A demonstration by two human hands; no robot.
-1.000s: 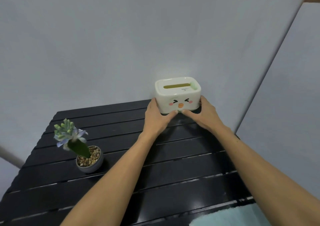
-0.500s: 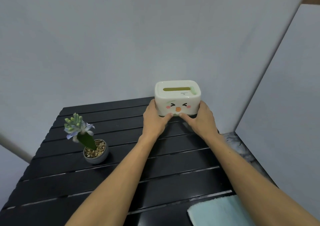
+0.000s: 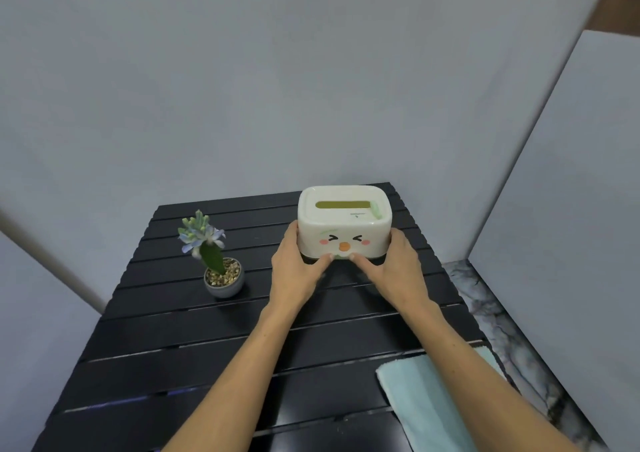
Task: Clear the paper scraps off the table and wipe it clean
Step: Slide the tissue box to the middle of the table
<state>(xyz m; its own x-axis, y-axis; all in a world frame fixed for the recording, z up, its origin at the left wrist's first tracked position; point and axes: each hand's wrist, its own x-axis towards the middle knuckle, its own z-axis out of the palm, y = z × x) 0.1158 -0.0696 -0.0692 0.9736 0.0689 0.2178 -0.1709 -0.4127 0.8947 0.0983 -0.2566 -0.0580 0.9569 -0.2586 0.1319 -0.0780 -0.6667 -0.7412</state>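
Both hands, left [image 3: 296, 271] and right [image 3: 394, 268], grasp the box [image 3: 343, 225] by its sides at the table's [image 3: 180, 341] far right, likely seating it; cloth [image 3: 426, 399] lies nearer, plant [image 3: 216, 261] left; no scraps visible.

The black slatted table [image 3: 180, 354] bears a tissue box [image 3: 344, 225], potted flower [image 3: 221, 271] and blue cloth [image 3: 426, 403].

Both hands grip the white tissue box [image 3: 344, 225] at the worktop's [image 3: 180, 354] 1 o'clock: left hand [image 3: 298, 271] on its left side, right hand [image 3: 394, 271] on its right. Potted plant [image 3: 216, 261] at 10 o'clock; blue cloth [image 3: 426, 403] at 4 o'clock.
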